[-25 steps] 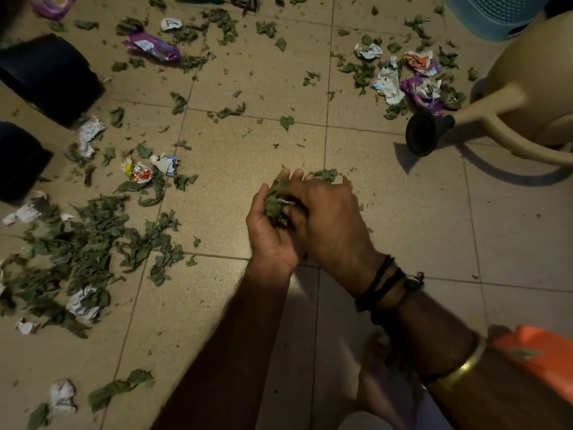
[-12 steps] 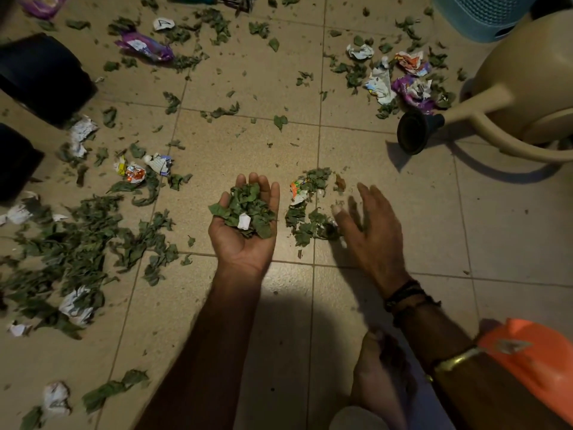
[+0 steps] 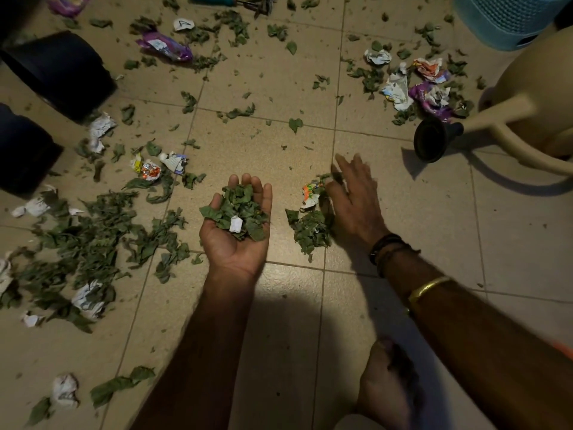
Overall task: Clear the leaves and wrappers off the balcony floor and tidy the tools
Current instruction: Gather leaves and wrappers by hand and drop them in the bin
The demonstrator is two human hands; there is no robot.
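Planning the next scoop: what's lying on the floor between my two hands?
Head view: a small leaf pile with an orange wrapper, beside the right hand.

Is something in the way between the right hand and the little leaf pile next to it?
Nothing visible. The right hand is right beside the little leaf pile, fingers spread, with no gap showing between them.

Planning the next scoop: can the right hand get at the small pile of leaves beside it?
Probably yes. The right hand is open right beside the small leaf pile, at its edge, with nothing between them. The left hand, holding leaves, is clear of it.
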